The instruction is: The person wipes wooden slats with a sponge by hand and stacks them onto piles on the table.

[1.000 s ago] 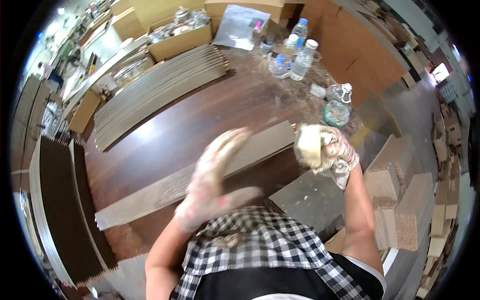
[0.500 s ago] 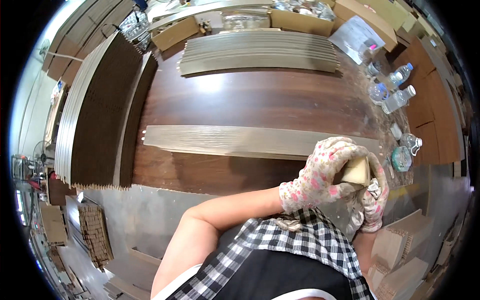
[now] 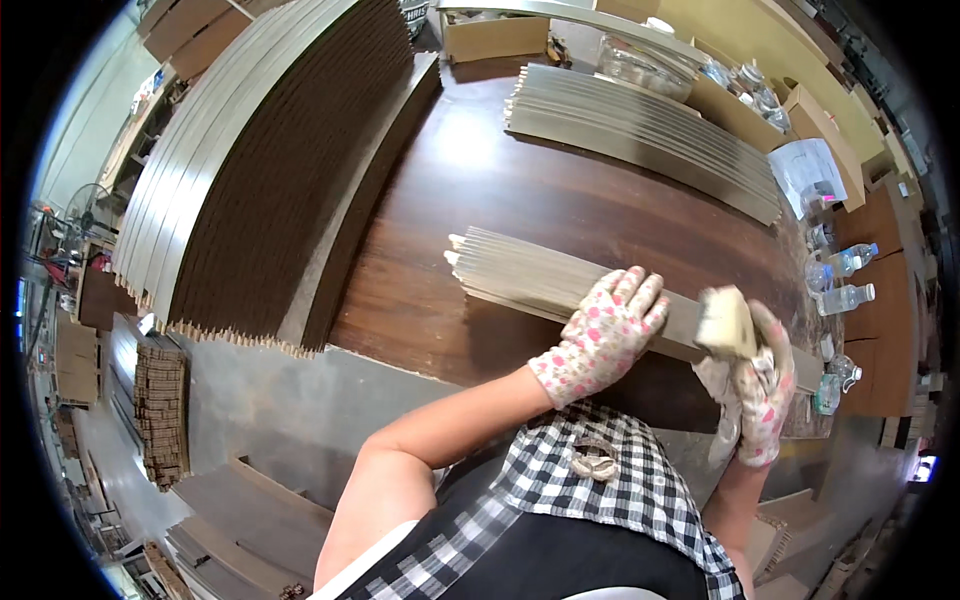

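Note:
A grey, wood-grained board [image 3: 545, 275] with short pegs at its left end lies on the brown table in front of me. My left hand [image 3: 610, 335], in a white glove with pink spots, rests on the middle of it, fingers stretched out. In my gloved right hand [image 3: 765, 400] is a cream sponge-like block [image 3: 728, 322] with a greyish face, held over the board's right part. A crumpled whitish rag [image 3: 718, 400] hangs from the same hand. Whether the block touches the board I cannot tell.
Similar boards [image 3: 640, 140] lie in a row at the back. A tall stack of boards [image 3: 270, 170] stands at the left. Plastic bottles [image 3: 845, 299] and a paper sheet [image 3: 805, 175] line the right edge. Cardboard boxes [image 3: 495, 40] sit behind.
My left hand has let go of the block and come down onto the board. The right hand has moved the block out to the right. The whole view has turned.

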Action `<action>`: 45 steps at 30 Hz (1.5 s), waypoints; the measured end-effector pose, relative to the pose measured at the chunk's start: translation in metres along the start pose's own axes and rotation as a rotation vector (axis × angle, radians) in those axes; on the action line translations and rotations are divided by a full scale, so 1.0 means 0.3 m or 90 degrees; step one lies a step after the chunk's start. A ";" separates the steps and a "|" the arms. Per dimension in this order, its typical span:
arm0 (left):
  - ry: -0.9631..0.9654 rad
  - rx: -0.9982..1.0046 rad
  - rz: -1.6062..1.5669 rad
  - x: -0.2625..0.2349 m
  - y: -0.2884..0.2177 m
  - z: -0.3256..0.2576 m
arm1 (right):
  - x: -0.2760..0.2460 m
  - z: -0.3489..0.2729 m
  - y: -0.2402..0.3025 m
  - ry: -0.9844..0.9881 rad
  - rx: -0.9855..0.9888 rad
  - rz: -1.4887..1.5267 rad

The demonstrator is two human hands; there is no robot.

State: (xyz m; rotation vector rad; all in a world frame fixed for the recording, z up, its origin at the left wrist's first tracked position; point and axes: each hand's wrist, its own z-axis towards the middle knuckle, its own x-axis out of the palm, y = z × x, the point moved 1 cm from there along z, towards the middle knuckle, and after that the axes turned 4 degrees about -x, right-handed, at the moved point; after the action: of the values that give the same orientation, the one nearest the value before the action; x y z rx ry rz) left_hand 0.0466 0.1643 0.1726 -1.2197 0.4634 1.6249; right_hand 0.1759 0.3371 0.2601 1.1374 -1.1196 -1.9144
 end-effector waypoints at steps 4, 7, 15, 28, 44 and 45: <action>0.055 -0.331 -0.485 0.070 0.029 -0.014 | 0.240 0.227 0.172 0.175 -0.123 -0.151; 0.143 -0.211 -1.096 0.208 0.011 -0.017 | 0.440 0.327 0.224 0.314 -0.271 -0.242; 0.075 0.013 -0.900 0.186 0.032 -0.063 | 0.719 0.375 0.220 0.457 -0.386 -0.416; 0.002 0.104 -0.427 0.027 0.065 -0.065 | 0.646 0.446 0.166 0.267 -0.282 -0.393; 0.240 0.155 -0.568 -0.051 0.248 -0.381 | 0.357 0.013 0.126 0.091 -0.198 -0.538; 0.223 0.157 -0.544 -0.079 0.269 -0.399 | 0.406 0.026 0.122 0.082 -0.245 -0.520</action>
State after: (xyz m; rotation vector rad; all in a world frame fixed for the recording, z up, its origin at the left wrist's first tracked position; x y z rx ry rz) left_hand 0.0337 0.0271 0.1234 -1.2688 0.2787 0.6161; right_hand 0.1209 0.2225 0.2512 1.5984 -0.1667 -2.4495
